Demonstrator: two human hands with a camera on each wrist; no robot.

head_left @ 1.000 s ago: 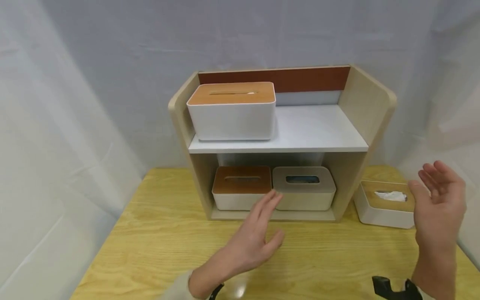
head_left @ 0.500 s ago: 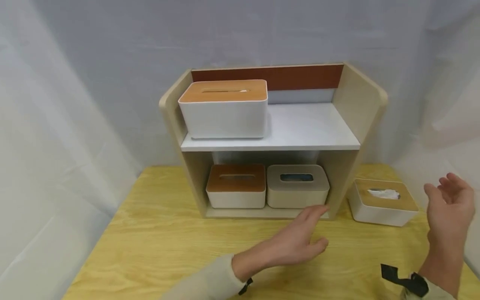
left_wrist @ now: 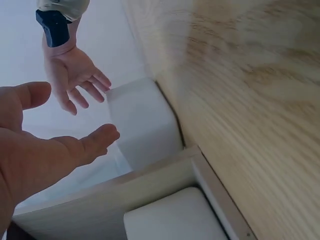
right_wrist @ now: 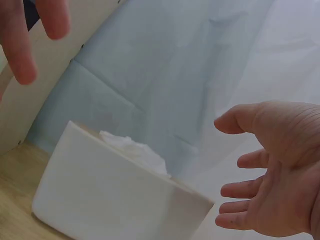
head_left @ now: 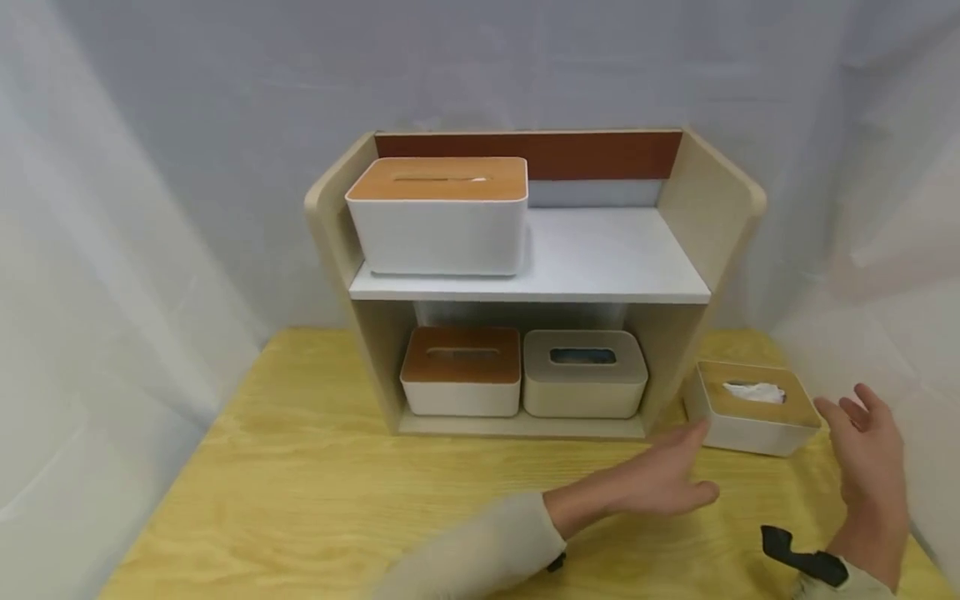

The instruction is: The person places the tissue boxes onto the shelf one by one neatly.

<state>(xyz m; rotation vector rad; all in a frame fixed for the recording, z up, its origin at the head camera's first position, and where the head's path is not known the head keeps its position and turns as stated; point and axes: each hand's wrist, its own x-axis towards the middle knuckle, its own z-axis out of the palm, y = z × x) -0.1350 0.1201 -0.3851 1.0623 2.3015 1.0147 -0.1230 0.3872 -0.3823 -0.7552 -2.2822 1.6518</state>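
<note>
A white tissue box [head_left: 756, 435] with a wood-coloured lid and a tissue poking from its slot stands on the table, right of the shelf unit. My left hand [head_left: 660, 479] is just in front of its left side, fingers extended and thumb apart, holding nothing. At the box's right side is my right hand [head_left: 870, 450], palm turned toward it and fingers relaxed. In the right wrist view a gap shows between the right hand [right_wrist: 280, 170] and the box [right_wrist: 115, 190]. The left wrist view has the box [left_wrist: 145, 122] beyond the left fingertips.
The two-tier shelf unit [head_left: 615, 296] stands at the back. A large white tissue box [head_left: 442, 237] with an orange-brown lid sits on its upper tier, at left. Below are a brown-lidded box [head_left: 461, 396] and a beige box [head_left: 587, 396]. Pale sheeting [head_left: 885, 275] hangs close on the right.
My left hand has swept rightward from before the shelf unit to the tissue box's left front. My right hand has come slightly closer to the box's right side. The boxes stay put.
</note>
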